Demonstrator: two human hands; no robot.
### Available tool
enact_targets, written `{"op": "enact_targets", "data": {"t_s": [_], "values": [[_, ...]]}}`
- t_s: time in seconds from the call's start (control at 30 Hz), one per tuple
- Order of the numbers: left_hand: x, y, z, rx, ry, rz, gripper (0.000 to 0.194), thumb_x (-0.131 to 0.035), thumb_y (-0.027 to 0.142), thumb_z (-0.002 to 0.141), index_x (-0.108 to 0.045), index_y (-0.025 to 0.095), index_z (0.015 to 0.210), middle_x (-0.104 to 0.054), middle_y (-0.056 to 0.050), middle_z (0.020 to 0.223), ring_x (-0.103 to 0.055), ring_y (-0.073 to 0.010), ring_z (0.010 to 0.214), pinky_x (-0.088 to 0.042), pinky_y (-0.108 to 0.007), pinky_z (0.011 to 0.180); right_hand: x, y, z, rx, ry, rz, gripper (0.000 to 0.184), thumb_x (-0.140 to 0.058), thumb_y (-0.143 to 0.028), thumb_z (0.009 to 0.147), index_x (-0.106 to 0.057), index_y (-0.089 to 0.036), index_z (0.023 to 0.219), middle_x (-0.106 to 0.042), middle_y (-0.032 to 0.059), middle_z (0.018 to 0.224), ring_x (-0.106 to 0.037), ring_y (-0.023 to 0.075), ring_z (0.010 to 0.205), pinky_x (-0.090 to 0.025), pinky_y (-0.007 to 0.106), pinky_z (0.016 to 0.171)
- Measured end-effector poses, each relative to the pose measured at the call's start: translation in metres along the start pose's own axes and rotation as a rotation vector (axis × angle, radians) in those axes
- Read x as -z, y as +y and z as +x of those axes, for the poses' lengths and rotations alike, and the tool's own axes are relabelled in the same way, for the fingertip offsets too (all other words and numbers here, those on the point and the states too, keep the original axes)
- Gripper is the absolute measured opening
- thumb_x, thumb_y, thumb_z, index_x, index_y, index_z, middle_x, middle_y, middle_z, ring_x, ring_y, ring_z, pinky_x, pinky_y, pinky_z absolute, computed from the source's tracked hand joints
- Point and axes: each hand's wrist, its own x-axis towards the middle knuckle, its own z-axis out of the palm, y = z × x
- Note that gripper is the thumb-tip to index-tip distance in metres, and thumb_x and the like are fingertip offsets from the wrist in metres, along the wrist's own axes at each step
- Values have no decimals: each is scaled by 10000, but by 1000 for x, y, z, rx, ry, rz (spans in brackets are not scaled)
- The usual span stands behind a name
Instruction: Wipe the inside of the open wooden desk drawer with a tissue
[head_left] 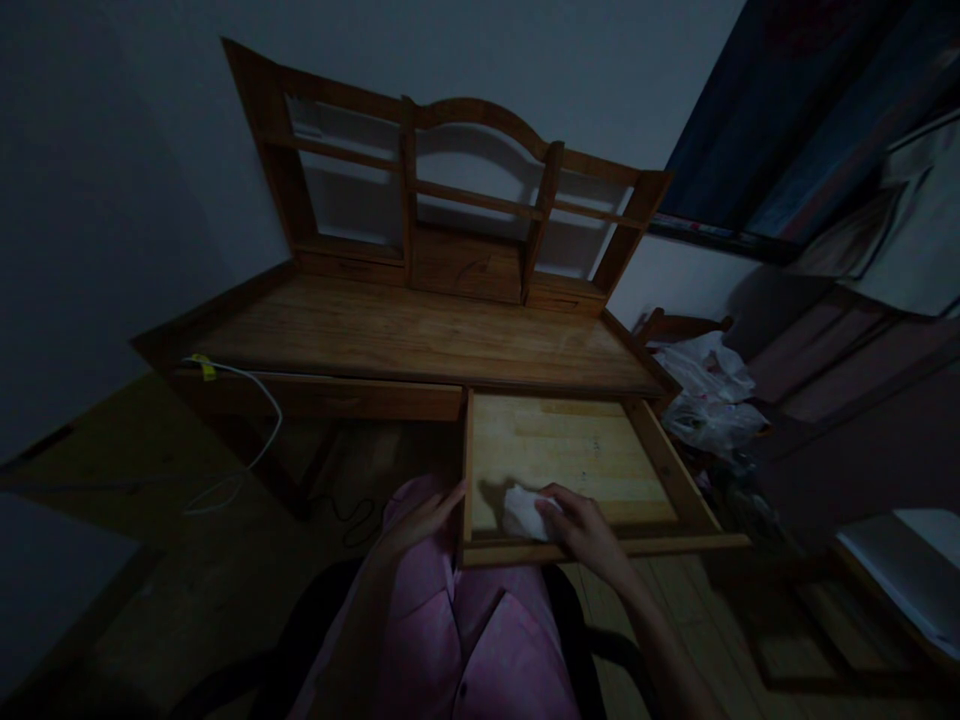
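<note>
An open wooden drawer (570, 450) juts out from the right side of the desk (420, 330). Inside its near left corner, my right hand (577, 520) is closed around a crumpled white tissue (527, 512), close to the drawer's floor; I cannot tell whether the tissue touches the wood. My left hand (431, 515) rests its stretched fingers against the outer face of the drawer's left side, with nothing visible in it. Nothing but the tissue and hand shows inside the drawer.
A wooden shelf unit (480, 200) stands on the desk's back. From the desk's left edge hangs a white cable (274, 400) with a yellow tag (204, 367). Plastic bags (709, 385) are piled right of the desk. A low wooden stool-like frame (847, 610) is at lower right.
</note>
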Motion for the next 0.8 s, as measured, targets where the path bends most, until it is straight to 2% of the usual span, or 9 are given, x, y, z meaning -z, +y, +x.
{"op": "enact_targets", "data": {"t_s": [0.1, 0.2, 0.33, 0.4, 0.5, 0.7, 0.8], "values": [[1, 6, -3, 17, 6, -31, 667, -291, 648, 1005, -707, 246, 1337, -694, -33, 1317, -549, -207, 1363, -326, -297, 1204, -4, -6, 2, -9, 31, 58, 427, -524, -538, 1014, -667, -138, 980, -633, 27, 833, -551, 141, 760, -394, 235, 667], [1, 10, -4, -20, 32, -45, 673, -314, 650, 1000, -719, 206, 1303, -693, -59, 1314, -574, -216, 1335, -349, -297, 1187, -11, -19, 4, 26, 50, 40, 402, -500, -502, 1038, -697, -156, 1092, -685, 37, 933, -613, 154, 847, -424, 237, 743], [2, 16, -6, -5, -50, -87, 706, -265, 618, 1010, -683, 162, 1350, -663, -78, 1365, -578, -208, 1332, -344, -283, 1188, -23, -37, 3, 96, -31, 28, 379, -474, -459, 1061, -712, -199, 1200, -713, 36, 1073, -654, 168, 994, -439, 239, 856], [3, 20, -8, -7, -46, -102, 679, -271, 569, 1015, -660, 146, 1377, -620, -84, 1426, -558, -203, 1355, -344, -280, 1190, -29, -43, 2, 111, -113, 22, 377, -461, -453, 1067, -716, -201, 1184, -713, 23, 1018, -653, 156, 934, -434, 234, 812], [4, 20, -11, -32, -45, -92, 621, -293, 533, 1020, -651, 187, 1390, -592, -46, 1462, -532, -191, 1382, -328, -296, 1204, -38, -46, 0, 112, -217, -3, 375, -453, -450, 1070, -719, -188, 1105, -701, 9, 934, -634, 139, 844, -413, 233, 756], [1, 5, -4, -33, -14, -83, 693, -284, 637, 1022, -652, 194, 1407, -566, -46, 1485, -436, -200, 1469, -226, -298, 1255, -42, -42, 1, 67, -287, -29, 340, -450, -425, 1063, -668, -173, 995, -671, 14, 891, -609, 147, 835, -409, 245, 747], [1, 4, -4, 38, -27, -31, 744, -280, 678, 1005, -604, 186, 1460, -546, -37, 1501, -405, -205, 1489, -204, -320, 1266, -40, -41, 4, 41, -319, -35, 369, -428, -454, 1066, -651, -172, 984, -665, 19, 884, -596, 152, 819, -416, 258, 754]]}}
